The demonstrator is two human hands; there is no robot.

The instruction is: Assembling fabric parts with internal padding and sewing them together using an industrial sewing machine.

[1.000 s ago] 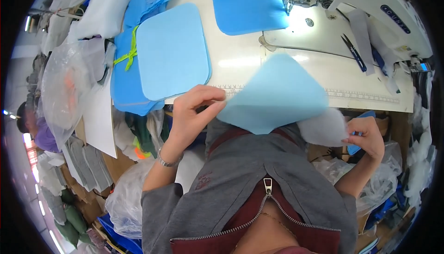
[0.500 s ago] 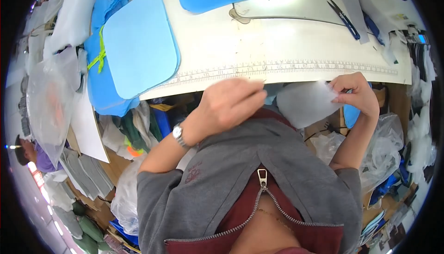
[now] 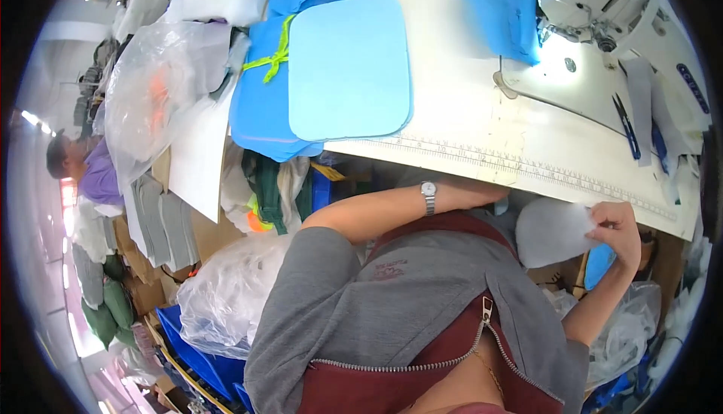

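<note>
Head view: the right hand pinches the white padding sheet by its right end, just off the desk's front edge; it runs leftward from those fingers, toward the left hand, whose fingers are hidden there, grip impossible to tell.

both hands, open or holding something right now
Left hand: cannot tell, its fingers are hidden beneath the table.
Right hand: closed, pinching the white sheet at its edge.

Nos. on ruler strip, lettering on sewing mach. & grey top
</note>
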